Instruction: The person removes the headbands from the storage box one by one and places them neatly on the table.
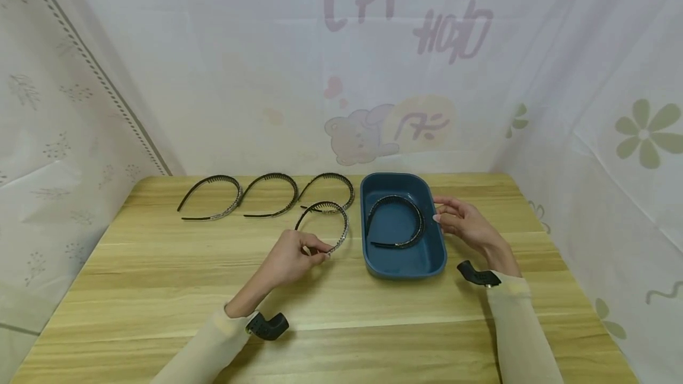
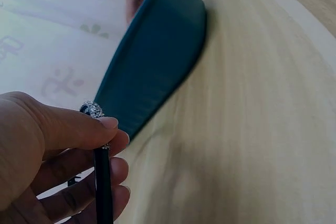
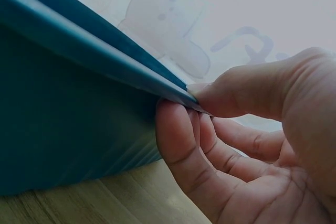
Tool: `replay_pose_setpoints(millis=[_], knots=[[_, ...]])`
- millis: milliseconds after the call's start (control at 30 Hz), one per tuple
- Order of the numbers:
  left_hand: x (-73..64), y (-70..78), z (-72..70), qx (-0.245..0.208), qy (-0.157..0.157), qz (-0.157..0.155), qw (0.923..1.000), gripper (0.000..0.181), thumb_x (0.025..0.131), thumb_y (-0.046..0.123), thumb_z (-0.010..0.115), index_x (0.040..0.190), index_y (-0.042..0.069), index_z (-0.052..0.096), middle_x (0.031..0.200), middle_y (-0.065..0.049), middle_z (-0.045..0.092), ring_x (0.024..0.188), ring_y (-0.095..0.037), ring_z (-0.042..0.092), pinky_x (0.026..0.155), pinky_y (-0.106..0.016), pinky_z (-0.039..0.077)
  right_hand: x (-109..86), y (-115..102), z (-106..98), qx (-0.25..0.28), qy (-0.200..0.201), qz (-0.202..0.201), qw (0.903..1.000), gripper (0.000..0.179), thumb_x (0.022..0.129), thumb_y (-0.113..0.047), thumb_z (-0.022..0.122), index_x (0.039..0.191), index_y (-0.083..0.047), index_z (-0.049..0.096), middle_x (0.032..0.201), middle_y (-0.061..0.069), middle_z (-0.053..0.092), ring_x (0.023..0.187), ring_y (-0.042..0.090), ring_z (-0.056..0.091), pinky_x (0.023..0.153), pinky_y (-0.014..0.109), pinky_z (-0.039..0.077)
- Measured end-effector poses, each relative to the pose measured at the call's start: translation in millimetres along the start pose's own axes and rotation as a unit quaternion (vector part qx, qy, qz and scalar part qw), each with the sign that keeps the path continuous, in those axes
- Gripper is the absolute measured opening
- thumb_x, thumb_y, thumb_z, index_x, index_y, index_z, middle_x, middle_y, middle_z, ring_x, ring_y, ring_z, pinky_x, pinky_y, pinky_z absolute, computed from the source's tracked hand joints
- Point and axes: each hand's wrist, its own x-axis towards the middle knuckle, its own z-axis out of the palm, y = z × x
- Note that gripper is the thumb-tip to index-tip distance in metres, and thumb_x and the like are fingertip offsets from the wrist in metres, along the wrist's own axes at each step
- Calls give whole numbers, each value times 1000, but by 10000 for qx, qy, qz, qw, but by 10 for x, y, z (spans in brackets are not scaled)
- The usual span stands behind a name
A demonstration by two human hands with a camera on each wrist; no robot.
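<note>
Left hand (image 1: 293,258) pinches a jewelled headband (image 1: 346,227) between thumb and fingers, left of the blue tray (image 1: 400,262). Right hand (image 1: 468,225), its fingers curled, grips the tray's right rim. One more headband (image 1: 421,230) lies inside; three other headbands (image 1: 296,194) lie near the far edge of the wooden table (image 1: 341,348).

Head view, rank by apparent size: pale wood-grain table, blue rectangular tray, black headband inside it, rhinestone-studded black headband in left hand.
1. Wood-grain table
2. Blue tray
3. Smallest, unranked: tray headband and held studded headband look alike; left hand covers part of the latter.
</note>
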Motion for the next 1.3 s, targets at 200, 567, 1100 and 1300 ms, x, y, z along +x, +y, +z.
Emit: replay_pose_setpoints(millis=[200,567,1100,1300], knots=[[-17,-51,50,-99,-208,-248,9994,13,88,3,77,97,11,84,90,-2,80,64,-8,55,53,-19,44,0,-5,-4,34,-21,-36,10000,60,102,-14,64,154,0,37,105,0,60,86,8,64,77,24,58],[-20,-193,88,-410,-539,-313,9972,11,87,2,79,95,8,83,95,-4,81,88,-12,71,69,-19,55,-9,-27,4,47,-51,-31,10000,61,102,-14,65,154,0,36,104,0,62,85,10,65,78,25,58],[14,-222,83,-681,-807,-317,9939,13,84,-4,78,90,6,80,86,-6,77,75,-12,66,62,-20,52,2,-20,10,144,-60,-51,9999,60,103,-11,63,154,3,34,102,-2,62,83,7,64,76,23,58],[12,-215,66,-562,-521,-53,9970,10,86,-1,78,91,7,80,86,-5,76,75,-12,66,65,-21,54,2,-22,6,81,-12,38,10000,61,102,-13,64,154,0,36,104,-1,62,86,8,64,77,23,58]])
